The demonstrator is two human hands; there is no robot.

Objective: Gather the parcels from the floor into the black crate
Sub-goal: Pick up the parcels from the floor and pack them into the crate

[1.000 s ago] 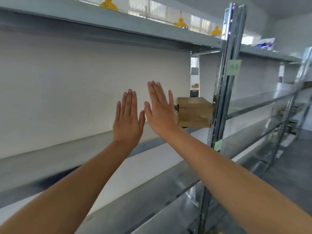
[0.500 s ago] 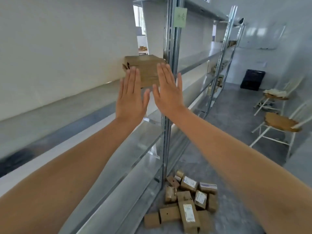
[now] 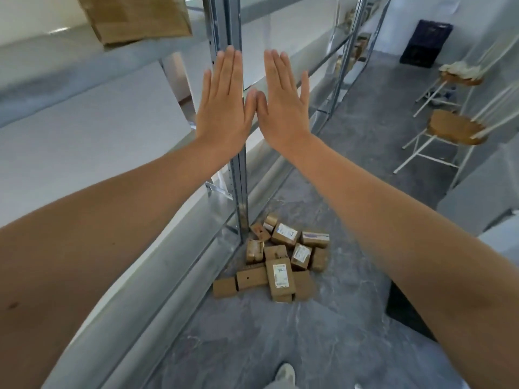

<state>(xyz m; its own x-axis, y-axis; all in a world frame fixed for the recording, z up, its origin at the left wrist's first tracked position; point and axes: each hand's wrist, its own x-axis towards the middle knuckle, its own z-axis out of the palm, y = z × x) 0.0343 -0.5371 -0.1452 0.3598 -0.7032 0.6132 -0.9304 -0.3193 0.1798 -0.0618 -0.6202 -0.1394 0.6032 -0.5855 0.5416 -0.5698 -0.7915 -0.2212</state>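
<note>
Several brown cardboard parcels (image 3: 279, 259) lie in a heap on the grey floor at the foot of a metal shelf post. A black crate (image 3: 425, 43) stands far off against the back wall at the top right. My left hand (image 3: 223, 105) and my right hand (image 3: 283, 105) are stretched out flat in front of me, backs toward the camera, thumbs touching, fingers straight. Both hold nothing and hover well above the parcels.
Long metal shelving (image 3: 140, 66) runs along the left, with a larger cardboard box (image 3: 137, 18) on its upper shelf. Two white-legged chairs with wooden seats (image 3: 455, 130) stand at the right. A dark object (image 3: 404, 313) sits under my right forearm. My shoe (image 3: 285, 373) shows at the bottom.
The view has tilted down and to the right, bringing the parcel heap and floor into full view. My hands stay raised and flat, now with thumbs touching.
</note>
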